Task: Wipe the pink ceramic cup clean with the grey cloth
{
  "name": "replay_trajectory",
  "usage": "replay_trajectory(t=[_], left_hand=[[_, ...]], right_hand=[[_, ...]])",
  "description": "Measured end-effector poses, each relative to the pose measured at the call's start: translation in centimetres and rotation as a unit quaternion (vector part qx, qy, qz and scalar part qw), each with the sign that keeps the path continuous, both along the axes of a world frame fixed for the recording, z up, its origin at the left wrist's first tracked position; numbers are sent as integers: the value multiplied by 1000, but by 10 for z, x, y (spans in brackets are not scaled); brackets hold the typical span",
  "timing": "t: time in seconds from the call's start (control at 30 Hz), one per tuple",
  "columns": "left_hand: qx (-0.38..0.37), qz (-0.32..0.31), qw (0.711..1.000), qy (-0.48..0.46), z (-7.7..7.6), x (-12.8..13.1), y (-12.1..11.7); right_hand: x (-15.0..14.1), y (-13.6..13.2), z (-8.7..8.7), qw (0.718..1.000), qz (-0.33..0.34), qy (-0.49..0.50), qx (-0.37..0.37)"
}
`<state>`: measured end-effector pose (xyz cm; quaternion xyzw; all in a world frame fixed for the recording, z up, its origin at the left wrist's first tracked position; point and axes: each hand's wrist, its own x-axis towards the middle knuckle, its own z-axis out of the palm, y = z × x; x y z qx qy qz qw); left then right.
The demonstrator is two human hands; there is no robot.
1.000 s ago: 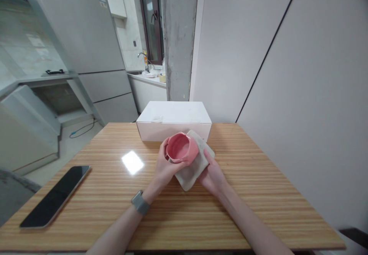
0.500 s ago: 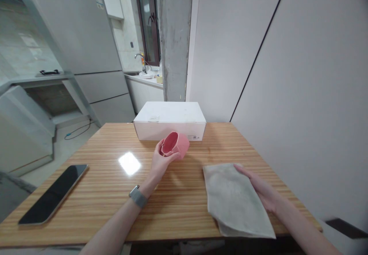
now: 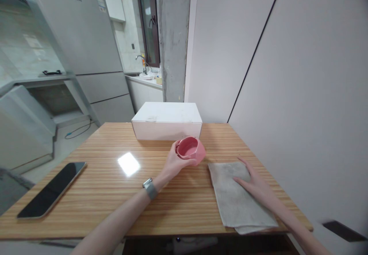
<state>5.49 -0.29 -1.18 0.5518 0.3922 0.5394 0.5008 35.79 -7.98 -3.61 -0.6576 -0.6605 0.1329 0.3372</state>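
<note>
My left hand (image 3: 177,161), with a watch on its wrist, is wrapped around a pink cup (image 3: 199,152). The cup tilts with its mouth toward me, showing an empty inside, and is held above the table in front of the white box. On the right, a folded grey cloth (image 3: 234,197) lies flat near the table's front edge. My right hand (image 3: 255,184) rests over the cloth's right side, thumb and fingers apart, gripping nothing. Its thumb lies over the cloth and its fingertips reach past the far right corner.
A white box (image 3: 168,130) stands at the back of the wooden table (image 3: 103,193). A black phone-like slab (image 3: 53,190) lies at the left. An open drawer space (image 3: 207,245) shows below the front edge. The wall (image 3: 301,94) runs close along the right.
My left hand has carried the pink cup to the right, toward the cloth. My right hand has spread its fingers and let go of the cloth's edge.
</note>
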Motion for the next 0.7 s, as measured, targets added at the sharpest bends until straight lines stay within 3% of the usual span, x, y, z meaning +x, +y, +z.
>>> replay_trajectory(t=[0.27, 0.5, 0.7], left_hand=[[122, -20, 987, 99, -6, 71, 18], [131, -32, 983, 124, -11, 106, 34], [128, -56, 982, 123, -17, 117, 41]], right_hand=[[-6, -18, 3, 979, 70, -160, 105], [-5, -34, -10, 980, 116, -154, 44], [-5, -35, -9, 982, 120, -144, 11]])
